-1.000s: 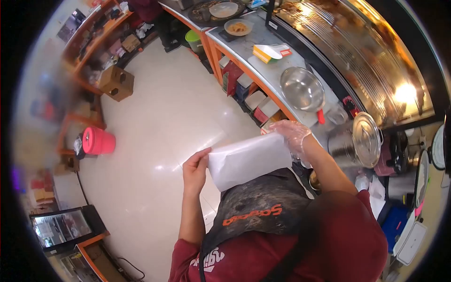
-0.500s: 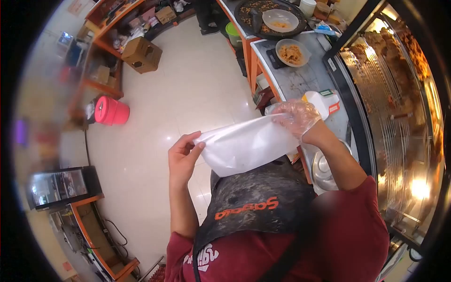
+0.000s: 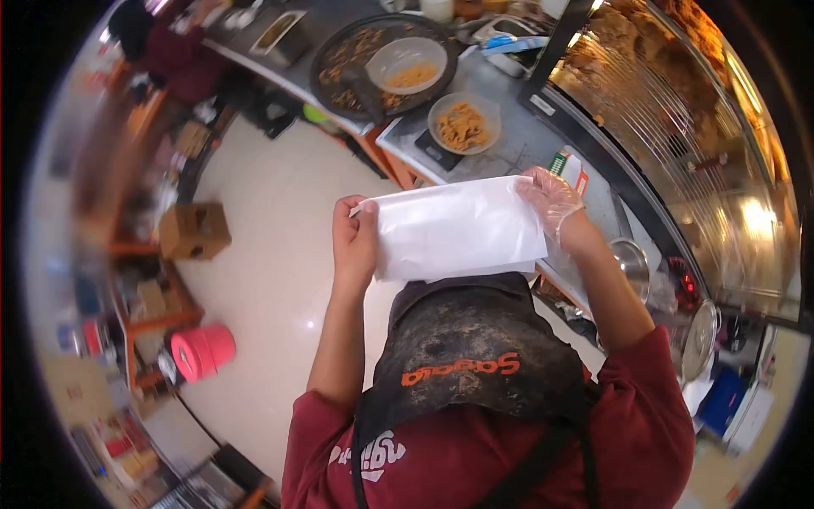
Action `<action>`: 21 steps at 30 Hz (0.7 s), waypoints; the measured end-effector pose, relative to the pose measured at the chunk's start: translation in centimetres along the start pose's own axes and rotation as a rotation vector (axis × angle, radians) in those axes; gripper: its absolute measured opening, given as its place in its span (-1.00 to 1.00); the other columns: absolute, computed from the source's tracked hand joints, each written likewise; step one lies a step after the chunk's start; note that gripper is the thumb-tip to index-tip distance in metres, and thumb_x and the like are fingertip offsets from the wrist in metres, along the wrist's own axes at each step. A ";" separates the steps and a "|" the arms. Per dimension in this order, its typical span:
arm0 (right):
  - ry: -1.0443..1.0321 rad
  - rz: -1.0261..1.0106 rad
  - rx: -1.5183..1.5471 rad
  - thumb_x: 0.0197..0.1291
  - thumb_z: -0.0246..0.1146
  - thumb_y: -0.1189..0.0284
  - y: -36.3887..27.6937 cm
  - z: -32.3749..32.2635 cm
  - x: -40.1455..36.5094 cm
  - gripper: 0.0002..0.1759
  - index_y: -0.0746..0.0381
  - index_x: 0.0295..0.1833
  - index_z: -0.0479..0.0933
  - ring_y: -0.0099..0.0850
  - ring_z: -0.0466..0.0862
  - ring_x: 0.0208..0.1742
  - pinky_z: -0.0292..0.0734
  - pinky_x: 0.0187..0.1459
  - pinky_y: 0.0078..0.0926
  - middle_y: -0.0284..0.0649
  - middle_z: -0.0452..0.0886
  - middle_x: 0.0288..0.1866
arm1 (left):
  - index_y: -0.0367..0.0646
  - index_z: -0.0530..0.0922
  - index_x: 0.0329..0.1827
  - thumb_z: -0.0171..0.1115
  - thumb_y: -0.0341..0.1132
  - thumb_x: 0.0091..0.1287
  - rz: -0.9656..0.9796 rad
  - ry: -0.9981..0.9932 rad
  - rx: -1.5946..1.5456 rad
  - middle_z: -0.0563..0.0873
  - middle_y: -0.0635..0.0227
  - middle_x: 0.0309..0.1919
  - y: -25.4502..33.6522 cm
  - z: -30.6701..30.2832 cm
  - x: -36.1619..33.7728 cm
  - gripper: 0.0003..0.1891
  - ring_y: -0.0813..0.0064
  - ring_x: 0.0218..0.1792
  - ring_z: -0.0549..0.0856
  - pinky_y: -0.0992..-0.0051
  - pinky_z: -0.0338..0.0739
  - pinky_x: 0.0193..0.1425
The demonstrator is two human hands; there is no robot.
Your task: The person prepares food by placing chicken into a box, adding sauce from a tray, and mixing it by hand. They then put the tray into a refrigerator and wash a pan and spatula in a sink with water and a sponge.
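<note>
A white sheet of paper (image 3: 458, 229) stretches between my two hands in front of the dark apron, with more than one layer showing along its lower edge. My bare left hand (image 3: 354, 231) pinches its upper left corner, thumb on the near face. In a clear plastic glove, my right hand (image 3: 549, 202) grips the upper right corner. Just beyond the paper, a bowl of shredded food (image 3: 463, 124) sits on a black scale (image 3: 438, 151) on the counter.
A large round dark pan (image 3: 339, 72) holds another bowl (image 3: 407, 66) on the counter. At right stands a lit glass display case (image 3: 653, 110). A cardboard box (image 3: 194, 231) and a pink bin (image 3: 203, 351) are on the floor. Another person (image 3: 182, 51) is at the far left.
The view has swung left, bringing another person into sight. The paper, slanted and slack before, is now pulled flatter and more level between my hands.
</note>
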State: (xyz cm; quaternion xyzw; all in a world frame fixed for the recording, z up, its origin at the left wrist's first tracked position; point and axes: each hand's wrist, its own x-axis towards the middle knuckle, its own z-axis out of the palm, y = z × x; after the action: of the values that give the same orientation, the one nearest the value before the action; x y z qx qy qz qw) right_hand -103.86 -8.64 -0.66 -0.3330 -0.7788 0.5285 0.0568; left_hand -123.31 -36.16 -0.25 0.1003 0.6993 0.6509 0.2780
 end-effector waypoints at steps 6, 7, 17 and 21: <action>0.373 0.176 0.335 0.32 0.33 0.58 -1.3 1.6 -2.0 -0.56 0.19 0.29 0.50 -0.50 0.65 -0.04 0.58 0.06 -0.53 -0.24 0.69 -0.03 | -0.27 0.37 0.33 0.14 -0.42 0.55 0.251 -0.297 0.079 0.65 0.43 -0.24 0.3 2.1 9.7 -0.65 0.75 -0.31 0.55 0.70 0.45 -0.25; 0.384 0.170 0.419 0.30 0.34 0.61 -1.5 2.0 -2.6 -0.50 0.19 0.34 0.48 -0.48 0.65 -0.02 0.58 0.08 -0.52 -0.22 0.68 -0.01 | -0.29 0.39 0.33 0.14 -0.42 0.54 0.270 -0.322 0.141 0.64 0.44 -0.23 0.5 2.0 10.9 -0.65 0.75 -0.28 0.58 0.70 0.46 -0.22; 0.457 0.112 0.373 0.11 0.47 0.58 1.5 4.1 -6.4 -0.22 0.19 0.46 0.36 -0.37 0.64 0.13 0.54 0.25 -0.41 -0.21 0.63 0.15 | -0.37 0.59 0.05 0.37 -0.44 0.38 -0.060 -0.746 0.067 0.79 0.26 -0.18 4.4 2.5 12.4 -0.75 0.63 -0.24 0.72 0.60 0.60 -0.13; 0.424 -0.241 -0.262 0.02 0.55 0.39 -2.8 2.5 -6.8 -0.16 0.16 0.45 0.37 -0.20 0.65 0.15 0.52 0.26 -0.27 -0.19 0.63 0.20 | -0.31 0.67 -0.13 0.40 -0.43 0.36 0.076 -0.879 0.227 0.77 0.38 -0.27 7.6 3.0 11.3 -0.87 0.69 -0.30 0.67 0.60 0.55 -0.20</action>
State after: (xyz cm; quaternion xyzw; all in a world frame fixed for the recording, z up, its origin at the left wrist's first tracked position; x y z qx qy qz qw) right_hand -101.01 -15.21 2.47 -0.3457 -0.8452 0.3314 0.2372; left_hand -132.74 -26.95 4.19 0.4225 0.5776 0.4754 0.5117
